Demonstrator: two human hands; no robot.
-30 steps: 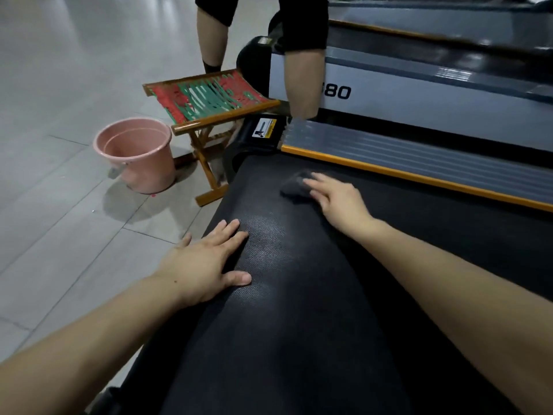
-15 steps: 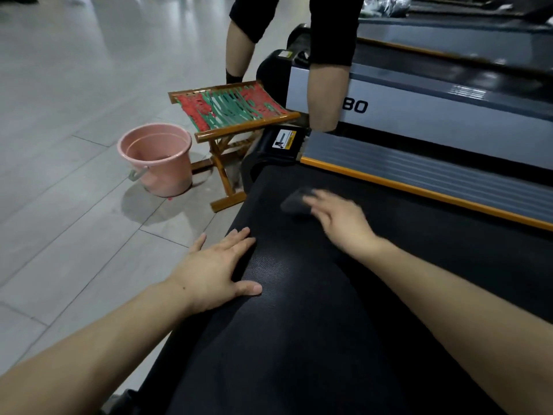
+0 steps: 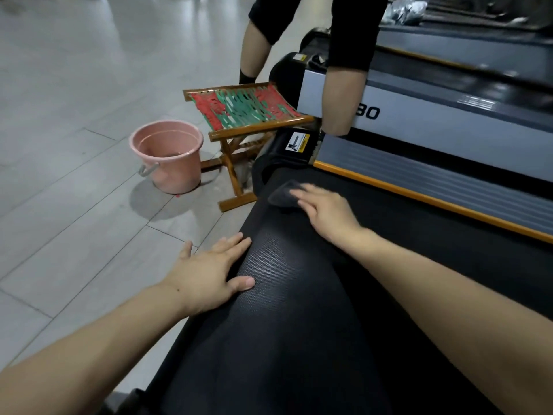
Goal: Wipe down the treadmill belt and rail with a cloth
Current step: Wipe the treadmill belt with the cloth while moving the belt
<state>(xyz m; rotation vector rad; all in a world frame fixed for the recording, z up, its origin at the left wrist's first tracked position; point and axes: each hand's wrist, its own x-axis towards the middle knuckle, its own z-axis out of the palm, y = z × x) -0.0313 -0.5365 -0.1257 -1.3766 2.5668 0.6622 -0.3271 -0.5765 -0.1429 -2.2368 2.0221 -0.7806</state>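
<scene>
Left hand [image 3: 209,277] flat, fingers spread, on near edge of belt [image 3: 299,339]; right hand [image 3: 324,209] further up, straight fingers pressing dark cloth [image 3: 282,194] onto belt, just short of orange-edged grey rail [image 3: 434,178]. Beyond on floor: pink bucket [image 3: 169,155], folding stool [image 3: 245,115] at belt end, another person's legs [image 3: 344,85] standing by next treadmill [image 3: 449,121].

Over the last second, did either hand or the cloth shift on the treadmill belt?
Barely. The right hand keeps pressing the dark cloth near the belt's far end, fingers flat; the left hand stays flat on the belt edge. Only the camera view shifted. Bucket and stool unmoved.
</scene>
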